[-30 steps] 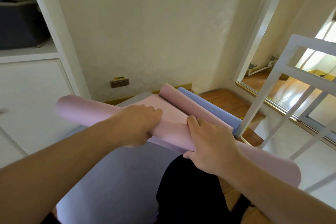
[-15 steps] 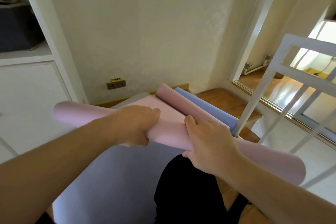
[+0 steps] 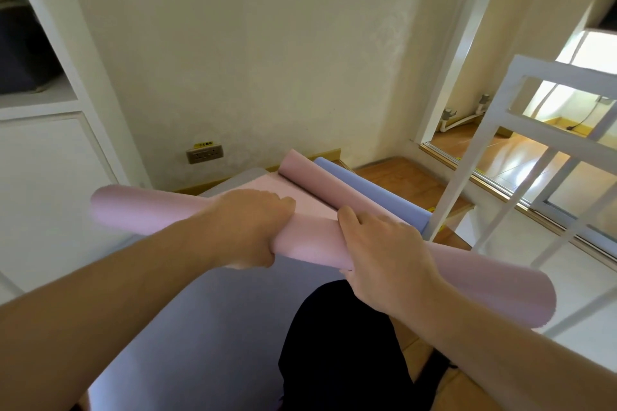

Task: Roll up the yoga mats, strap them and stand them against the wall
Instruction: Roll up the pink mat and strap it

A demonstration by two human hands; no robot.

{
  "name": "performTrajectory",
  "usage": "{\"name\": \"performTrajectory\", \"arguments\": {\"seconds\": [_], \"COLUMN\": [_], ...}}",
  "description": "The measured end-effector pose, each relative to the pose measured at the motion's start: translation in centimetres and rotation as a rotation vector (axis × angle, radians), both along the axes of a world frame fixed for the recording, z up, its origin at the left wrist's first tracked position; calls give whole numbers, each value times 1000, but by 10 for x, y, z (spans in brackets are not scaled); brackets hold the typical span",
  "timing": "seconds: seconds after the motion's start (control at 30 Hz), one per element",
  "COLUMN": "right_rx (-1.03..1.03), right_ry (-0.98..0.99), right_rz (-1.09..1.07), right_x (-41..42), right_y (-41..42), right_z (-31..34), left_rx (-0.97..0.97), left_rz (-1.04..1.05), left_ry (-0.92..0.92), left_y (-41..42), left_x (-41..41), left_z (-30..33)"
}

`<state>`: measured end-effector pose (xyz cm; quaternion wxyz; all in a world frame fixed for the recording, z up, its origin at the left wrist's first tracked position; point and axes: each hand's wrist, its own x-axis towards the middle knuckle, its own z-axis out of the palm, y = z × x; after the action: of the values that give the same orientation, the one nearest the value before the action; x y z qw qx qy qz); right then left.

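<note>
A pink yoga mat (image 3: 310, 240) is partly rolled into a long tube that runs from left to lower right. My left hand (image 3: 248, 227) grips the roll left of its middle, fingers curled over the top. My right hand (image 3: 384, 260) grips it just to the right, thumb on top. The mat's flat, unrolled part (image 3: 267, 187) stretches ahead toward the wall, and its far end curls up (image 3: 310, 177). A purple-blue mat (image 3: 207, 327) lies flat beneath, with its own curled far end (image 3: 374, 197).
A cream wall (image 3: 267, 60) with a socket (image 3: 204, 154) stands ahead. White shelving (image 3: 60, 143) fills the left side. A white railing (image 3: 521, 150) and an open doorway to a wooden floor are on the right. My dark-clothed knee (image 3: 340, 344) is below the roll.
The roll and both hands have barely shifted; the view has tilted slightly, so the roll sits a little lower and nearer.
</note>
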<state>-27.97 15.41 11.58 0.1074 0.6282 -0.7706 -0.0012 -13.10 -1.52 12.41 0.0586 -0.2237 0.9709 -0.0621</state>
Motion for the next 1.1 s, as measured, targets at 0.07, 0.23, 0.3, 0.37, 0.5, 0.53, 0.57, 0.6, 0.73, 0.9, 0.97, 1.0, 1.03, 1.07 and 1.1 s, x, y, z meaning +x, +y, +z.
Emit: {"name": "performTrajectory", "arguments": {"seconds": [0.07,0.23,0.3,0.37,0.5,0.53,0.57,0.6,0.73,0.9,0.97,1.0,1.03,1.07,1.1], "right_rx": [12,55,31,-15,-49,-37,-26,-12,125,243,312,337,353,363,375], "right_ry": [-42,-135,-127,-73,67,66,47,20,-72,-147,-218,-246,-266,-284,-301], "right_rz": [-8,-62,-55,-31,-32,-19,-2,16,47,47,40,37,37,42,44], "right_x": [-5,-21,-23,-20,-14,-12,-12,-12,-11,-12,-12,-13,-13,-14,-15], "right_y": [-1,-10,-14,-15,-16,-16,-16,-15,-15,-15,-15,-14,-14,-14,-13], "right_z": [-2,1,0,-5,-15,-16,-16,-15,-5,5,8,9,9,10,11], "left_rx": [6,-169,-223,-165,58,84,99,120,330,461,511,516,513,511,517], "left_rz": [-3,-79,-84,-32,46,47,41,38,61,90,97,97,101,109,117], "left_ry": [-15,107,106,70,5,-16,-42,-72,-162,-213,-253,-274,-294,-304,-306], "left_y": [2,2,-1,-3,-9,-10,-10,-9,-6,-2,0,2,3,3,4], "left_x": [-4,-4,-4,-4,2,3,5,6,13,23,24,23,21,19,17], "left_z": [4,6,3,2,1,2,3,6,19,22,22,22,22,22,22]}}
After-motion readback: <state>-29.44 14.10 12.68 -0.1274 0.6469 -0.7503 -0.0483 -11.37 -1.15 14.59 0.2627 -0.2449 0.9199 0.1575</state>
